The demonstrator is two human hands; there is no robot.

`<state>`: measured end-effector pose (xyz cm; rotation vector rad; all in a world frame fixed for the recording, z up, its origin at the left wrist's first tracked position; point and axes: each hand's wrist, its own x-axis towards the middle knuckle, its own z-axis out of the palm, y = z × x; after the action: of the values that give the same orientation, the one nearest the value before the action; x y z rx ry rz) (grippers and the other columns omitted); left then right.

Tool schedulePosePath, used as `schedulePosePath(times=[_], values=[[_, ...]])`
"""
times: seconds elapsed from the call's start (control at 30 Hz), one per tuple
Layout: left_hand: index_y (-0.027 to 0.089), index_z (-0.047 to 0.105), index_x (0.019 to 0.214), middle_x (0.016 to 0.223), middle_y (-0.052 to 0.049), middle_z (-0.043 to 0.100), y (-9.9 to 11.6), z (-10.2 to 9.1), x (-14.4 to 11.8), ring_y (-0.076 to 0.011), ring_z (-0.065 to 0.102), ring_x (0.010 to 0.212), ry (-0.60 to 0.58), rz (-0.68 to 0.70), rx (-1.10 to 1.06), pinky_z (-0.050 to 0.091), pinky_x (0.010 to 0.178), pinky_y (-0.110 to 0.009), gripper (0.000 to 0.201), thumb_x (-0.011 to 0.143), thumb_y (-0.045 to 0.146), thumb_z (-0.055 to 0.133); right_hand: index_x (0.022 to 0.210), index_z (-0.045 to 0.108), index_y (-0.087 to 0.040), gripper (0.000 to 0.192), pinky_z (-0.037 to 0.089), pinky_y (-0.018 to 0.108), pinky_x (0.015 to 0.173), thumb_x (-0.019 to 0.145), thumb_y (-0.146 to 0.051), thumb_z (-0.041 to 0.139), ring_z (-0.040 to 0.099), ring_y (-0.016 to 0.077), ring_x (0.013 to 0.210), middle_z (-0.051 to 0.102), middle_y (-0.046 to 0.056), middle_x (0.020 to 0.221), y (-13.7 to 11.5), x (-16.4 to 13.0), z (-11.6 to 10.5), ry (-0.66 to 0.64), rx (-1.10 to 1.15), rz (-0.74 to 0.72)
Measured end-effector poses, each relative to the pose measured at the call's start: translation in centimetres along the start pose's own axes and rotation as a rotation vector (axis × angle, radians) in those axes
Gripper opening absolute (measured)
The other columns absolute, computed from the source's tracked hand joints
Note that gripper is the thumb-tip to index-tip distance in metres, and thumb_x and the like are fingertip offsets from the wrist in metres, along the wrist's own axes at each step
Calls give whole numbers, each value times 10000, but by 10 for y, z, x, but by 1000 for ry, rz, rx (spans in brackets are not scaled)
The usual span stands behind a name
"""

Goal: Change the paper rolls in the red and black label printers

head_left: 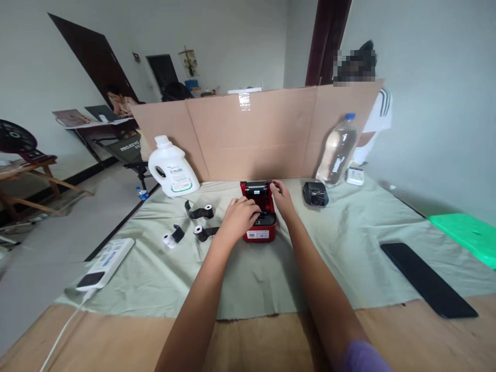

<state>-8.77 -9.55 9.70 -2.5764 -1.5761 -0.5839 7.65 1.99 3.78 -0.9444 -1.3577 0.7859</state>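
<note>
My left hand [241,216] lies curled over the red printer [260,213], fingers inside. My right hand [282,199] pinches its open lid. Both arms outstretched.

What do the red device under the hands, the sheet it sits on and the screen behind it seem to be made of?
The red device looks like moulded plastic, glossy, with a black inner part. The sheet looks like pale green woven cloth, matte, creased, with a frayed near edge. The screen looks like brown corrugated cardboard, with fold lines and a shiny strip of tape. The left hand and the right hand rest on the device.
</note>
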Motion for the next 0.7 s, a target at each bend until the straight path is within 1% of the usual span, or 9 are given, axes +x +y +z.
schedulePosePath(times=[0.1,0.2,0.23,0.3,0.37,0.43,0.57,0.63,0.7], values=[[239,745,944,979,-60,670,4,-1,1,-255,537,1011,70,41,43,365,867,-400,162,939,261,584,845,585,-227,354,488,335,859,824,-571,504,590,209,937,634,27,907,-4,-7,-7,-7,-6,66],[246,751,936,1015,-66,645,3,-1,0,-256,523,1032,94,44,61,366,872,-397,152,936,266,600,827,608,-222,254,496,362,900,739,-455,558,579,230,1001,607,58,1052,4,-25,-13,1,-44,116],[249,753,933,1023,-67,640,3,-1,0,-254,521,1038,92,41,58,367,879,-396,153,936,263,600,891,633,-224,276,493,380,931,712,-425,573,577,242,1044,592,73,1137,10,-32,-15,-2,-41,127],[249,755,918,1034,-68,636,2,1,1,-252,517,1056,82,38,46,367,895,-399,157,936,256,600,1109,635,-241,447,482,415,989,696,-406,590,575,262,1124,562,93,1269,24,-45,-16,-34,17,165],[244,754,906,1051,-69,637,1,4,2,-254,514,1083,82,36,28,365,916,-406,154,933,249,602,1297,559,-259,598,462,435,1038,724,-425,600,566,270,1201,555,103,1343,38,-54,-17,-71,115,197],[244,752,916,1086,-70,639,1,7,2,-259,510,1114,94,23,-10,363,950,-418,148,928,243,605,1375,506,-264,651,437,442,1082,761,-454,609,547,270,1269,563,105,1382,49,-58,-16,-93,214,192],[265,744,1006,1199,-64,633,-9,17,2,-271,492,1192,185,-88,-208,344,1061,-440,171,930,325,603,1380,513,-265,648,420,463,1110,782,-485,633,550,270,1300,599,93,1388,62,-59,-12,-108,352,195],[274,711,1129,1279,-61,610,-20,26,3,-271,474,1260,266,-189,-396,332,1115,-438,249,928,326,575,1384,513,-264,660,423,466,1111,777,-490,646,559,268,1297,603,89,1394,64,-59,-11,-105,378,212],[271,636,1280,1391,-61,551,-34,41,4,-261,446,1337,323,-340,-663,335,1146,-421,403,887,242,546,1398,503,-262,677,427,462,1110,778,-492,646,561,264,1303,595,88,1412,65,-59,-11,-103,384,225]])
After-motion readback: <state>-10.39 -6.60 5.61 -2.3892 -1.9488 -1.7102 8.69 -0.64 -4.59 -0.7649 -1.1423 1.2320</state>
